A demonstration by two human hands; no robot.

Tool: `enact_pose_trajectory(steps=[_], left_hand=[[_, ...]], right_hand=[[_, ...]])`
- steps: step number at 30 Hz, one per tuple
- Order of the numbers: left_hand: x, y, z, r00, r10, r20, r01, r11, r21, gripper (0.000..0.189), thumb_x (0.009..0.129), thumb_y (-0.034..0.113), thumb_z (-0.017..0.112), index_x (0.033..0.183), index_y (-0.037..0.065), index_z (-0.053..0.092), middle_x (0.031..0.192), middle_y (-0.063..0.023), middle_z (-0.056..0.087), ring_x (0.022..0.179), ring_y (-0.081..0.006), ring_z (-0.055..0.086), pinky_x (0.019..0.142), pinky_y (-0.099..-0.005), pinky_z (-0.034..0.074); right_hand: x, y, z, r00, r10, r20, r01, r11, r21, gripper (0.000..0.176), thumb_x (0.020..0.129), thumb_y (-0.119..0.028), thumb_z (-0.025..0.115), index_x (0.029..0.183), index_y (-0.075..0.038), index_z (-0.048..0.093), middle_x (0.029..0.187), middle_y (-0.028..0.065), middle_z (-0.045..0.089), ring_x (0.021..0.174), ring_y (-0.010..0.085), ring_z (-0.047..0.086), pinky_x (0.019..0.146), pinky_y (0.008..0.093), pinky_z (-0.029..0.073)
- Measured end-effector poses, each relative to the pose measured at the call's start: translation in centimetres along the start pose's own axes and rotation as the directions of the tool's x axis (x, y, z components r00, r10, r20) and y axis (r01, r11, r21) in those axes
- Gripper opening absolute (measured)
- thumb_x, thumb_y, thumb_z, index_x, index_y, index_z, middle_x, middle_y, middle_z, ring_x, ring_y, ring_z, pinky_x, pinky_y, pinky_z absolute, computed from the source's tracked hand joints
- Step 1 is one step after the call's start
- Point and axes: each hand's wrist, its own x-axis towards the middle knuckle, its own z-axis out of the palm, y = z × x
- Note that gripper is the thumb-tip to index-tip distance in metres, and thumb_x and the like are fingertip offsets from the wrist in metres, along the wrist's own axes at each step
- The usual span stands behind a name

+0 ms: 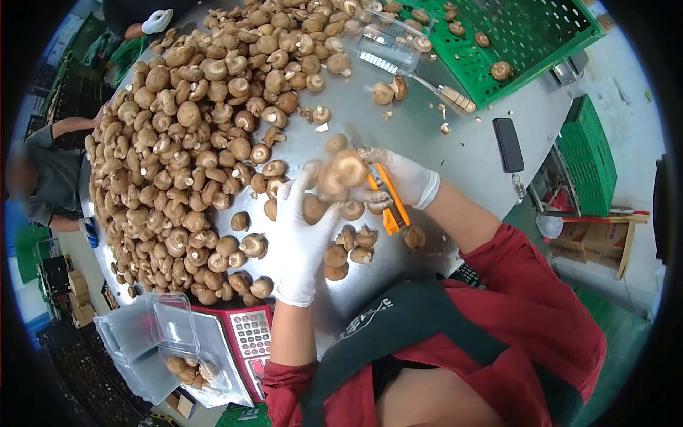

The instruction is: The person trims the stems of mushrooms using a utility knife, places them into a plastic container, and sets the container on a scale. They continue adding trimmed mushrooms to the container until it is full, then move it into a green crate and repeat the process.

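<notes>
My left hand (299,231), in a white glove, has its fingers closed round some shiitake mushrooms (345,173) above the steel table; motion smears them. Also gloved, my right hand (402,181) grips an orange-handled cutter (386,196) right beside those mushrooms. The cutter's working end is hidden by the fingers and the mushrooms. Dark smudges mark the right glove's fingertips. On the table just below my hands lies a small group of loose shiitakes (361,254), with a single mushroom (415,237) to the right.
A big shiitake heap (188,114) covers the table's left. At the back are a clear plastic box (388,43), a wooden-handled knife (455,98) and a green crate (526,43). A phone (508,144) lies right; a red scale (252,334) stands front left. Co-workers (57,171) work across.
</notes>
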Motion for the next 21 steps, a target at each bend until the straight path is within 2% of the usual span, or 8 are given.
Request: enact_pose_trajectory(steps=[5, 8, 10, 11, 13, 17, 19, 21], left_hand=[[-0.9, 0.1, -0.3, 0.999, 0.027, -0.023, -0.025, 0.997, 0.072, 0.057, 0.069, 0.0, 0.079, 0.123, 0.002, 0.06, 0.109, -0.0098, 0.057, 0.104, -0.0241, 0.058, 0.092, -0.0321, 0.047], [-1.2, 0.1, -0.6, 0.999, 0.034, -0.016, -0.033, 0.995, 0.098, 0.056, 0.07, 0.0, 0.079, 0.123, 0.002, 0.06, 0.106, -0.0091, 0.059, 0.102, -0.0237, 0.059, 0.091, -0.0313, 0.047], [-1.4, 0.2, -0.7, 1.0, 0.025, -0.015, -0.023, 0.994, 0.106, 0.055, 0.071, 0.001, 0.079, 0.122, 0.0, 0.059, 0.106, -0.0087, 0.06, 0.102, -0.0236, 0.059, 0.09, -0.0307, 0.048], [-1.5, 0.3, -0.7, 1.0, -0.017, -0.01, 0.018, 1.0, 0.019, 0.051, 0.075, 0.004, 0.077, 0.122, 0.0, 0.059, 0.109, -0.0093, 0.06, 0.104, -0.0236, 0.059, 0.091, -0.0306, 0.047], [-1.9, 0.7, -0.7, 0.995, -0.101, 0.011, 0.101, 0.983, -0.154, 0.044, 0.082, 0.009, 0.073, 0.122, -0.002, 0.058, 0.115, -0.0106, 0.06, 0.107, -0.0237, 0.058, 0.095, -0.0305, 0.045], [-2.8, -1.6, -0.5, 0.914, -0.311, 0.262, 0.403, 0.613, -0.68, 0.043, 0.096, 0.026, 0.053, 0.13, -0.001, 0.052, 0.123, -0.013, 0.059, 0.113, -0.0251, 0.057, 0.102, -0.0347, 0.041], [-3.1, -3.6, 0.1, 0.849, -0.348, 0.397, 0.506, 0.319, -0.802, 0.047, 0.099, 0.031, 0.044, 0.134, 0.0, 0.048, 0.124, -0.0139, 0.059, 0.116, -0.026, 0.056, 0.105, -0.0377, 0.04], [-3.4, -5.7, 0.6, 0.824, -0.338, 0.455, 0.525, 0.151, -0.838, 0.051, 0.099, 0.035, 0.041, 0.136, 0.001, 0.044, 0.128, -0.015, 0.057, 0.119, -0.0273, 0.054, 0.105, -0.041, 0.041]], right_hand=[[0.0, 1.3, -0.5, 0.993, 0.045, -0.112, -0.048, 0.999, -0.024, 0.05, 0.099, -0.044, 0.041, 0.119, 0.001, 0.054, 0.066, 0.0087, 0.056, 0.047, 0.011, 0.048, 0.041, 0.022, 0.039], [-0.1, 1.2, -0.6, 0.982, 0.035, -0.187, -0.068, 0.983, -0.172, 0.052, 0.101, -0.045, 0.037, 0.12, -0.001, 0.056, 0.06, 0.0063, 0.054, 0.048, 0.0106, 0.049, 0.042, 0.023, 0.04], [-0.6, 1.0, -0.6, 0.992, 0.004, -0.126, -0.022, 0.99, -0.143, 0.05, 0.101, -0.044, 0.038, 0.119, -0.001, 0.058, 0.065, 0.0066, 0.058, 0.049, 0.0099, 0.05, 0.043, 0.0228, 0.04], [-1.0, 0.8, -0.7, 0.995, -0.012, -0.097, 0.0, 0.992, -0.127, 0.05, 0.102, -0.043, 0.038, 0.119, -0.001, 0.059, 0.068, 0.0067, 0.06, 0.049, 0.0096, 0.05, 0.044, 0.0226, 0.041], [-2.1, -0.1, -0.6, 0.961, -0.139, -0.239, 0.037, 0.922, -0.386, 0.048, 0.1, -0.041, 0.046, 0.121, 0.0, 0.059, 0.075, 0.0046, 0.063, 0.053, 0.0084, 0.051, 0.044, 0.0208, 0.039], [-4.5, -2.5, -2.4, 0.837, -0.373, -0.401, -0.083, 0.638, -0.766, 0.03, 0.098, -0.027, 0.056, 0.114, -0.003, 0.064, 0.088, 0.0042, 0.068, 0.051, 0.0044, 0.048, 0.047, 0.0189, 0.04], [-6.5, -3.9, -2.4, 0.778, -0.385, -0.496, -0.219, 0.573, -0.789, 0.027, 0.096, -0.025, 0.059, 0.112, -0.004, 0.064, 0.09, 0.0037, 0.068, 0.057, 0.0042, 0.052, 0.047, 0.0187, 0.039], [-8.2, -4.7, -3.0, 0.695, -0.44, -0.569, -0.332, 0.505, -0.797, 0.025, 0.094, -0.024, 0.061, 0.11, -0.005, 0.065, 0.093, 0.0034, 0.069, 0.064, 0.0047, 0.056, 0.05, 0.0194, 0.041]])
